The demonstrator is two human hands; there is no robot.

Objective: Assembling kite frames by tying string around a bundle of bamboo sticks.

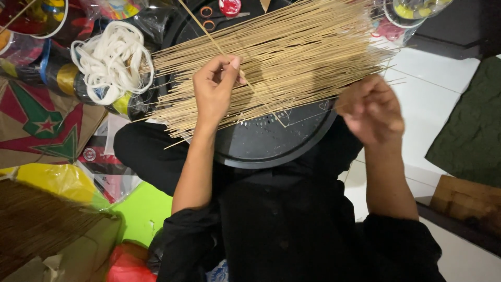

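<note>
Thin pale bamboo sticks lie fanned in a dense sheaf across a round black perforated tray on the person's lap, their tips spreading toward both sides. The left hand has its fingers pinched shut on a single long stick crossing the sheaf slantwise. The right hand is curled at the sheaf's edge; whether it grips any sticks cannot be told. A coil of white cord lies beside the tray.
</note>
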